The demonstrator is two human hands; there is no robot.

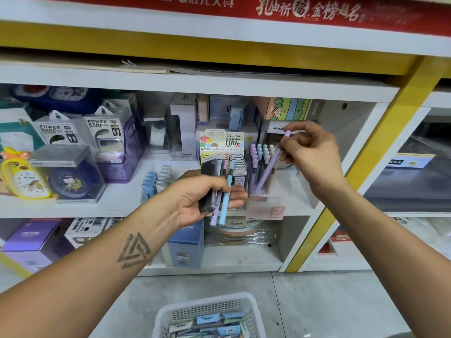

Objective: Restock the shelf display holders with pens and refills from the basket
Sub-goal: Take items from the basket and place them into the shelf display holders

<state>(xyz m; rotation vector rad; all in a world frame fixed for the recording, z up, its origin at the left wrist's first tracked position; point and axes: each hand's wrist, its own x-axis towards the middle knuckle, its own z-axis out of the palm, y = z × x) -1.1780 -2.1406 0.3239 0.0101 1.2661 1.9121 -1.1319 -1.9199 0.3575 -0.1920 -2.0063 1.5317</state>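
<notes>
One purple pen (269, 164) pinched in my right hand (311, 152), tip entering clear holder (264, 206) at 5 o'clock | left hand (195, 198) grips spare pens (224, 203) | basket (210, 315) at 6 o'clock | lower it upright, beside the others.

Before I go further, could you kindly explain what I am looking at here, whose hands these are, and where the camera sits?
There is no machine: a person wears one camera on the head, looking forward and down, so both arms reach in from below. The right hand pinches a purple pen, its lower end in the clear pen holder on the white shelf. The left hand grips a blue pen, another purple pen and a dark packet. Behind stands a lead refill display; clocks and power bank boxes sit to the left. On the floor below, a white basket holds more small packs.
</notes>
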